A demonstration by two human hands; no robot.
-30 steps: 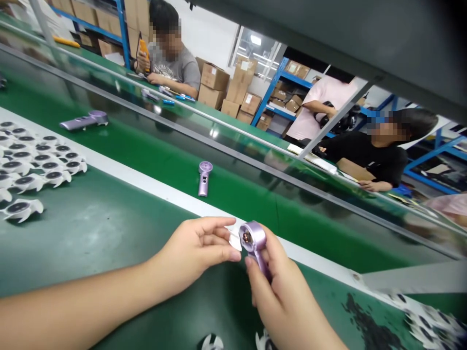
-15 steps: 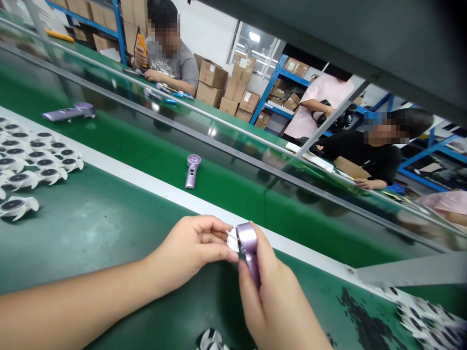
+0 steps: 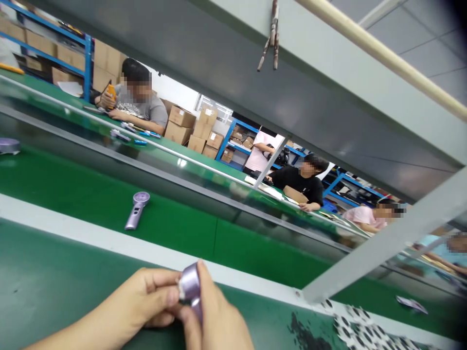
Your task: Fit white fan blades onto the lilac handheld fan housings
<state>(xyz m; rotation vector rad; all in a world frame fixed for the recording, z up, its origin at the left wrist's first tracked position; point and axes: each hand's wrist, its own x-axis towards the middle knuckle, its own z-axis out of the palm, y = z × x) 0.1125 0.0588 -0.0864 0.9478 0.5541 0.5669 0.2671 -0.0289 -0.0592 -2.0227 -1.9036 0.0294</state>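
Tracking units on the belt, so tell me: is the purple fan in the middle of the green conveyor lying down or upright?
Lying down: the purple fan rests flat on the conveyor, round head farther, handle nearer.

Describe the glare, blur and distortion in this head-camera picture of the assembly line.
Head view: the frame is tilted, so the green belt runs diagonally; white glare spots sit on the glossy rail; the left hand, right hand and the purple fan body they hold are soft with blur; the white blades at lower right are smeared; the top right corner darkens.
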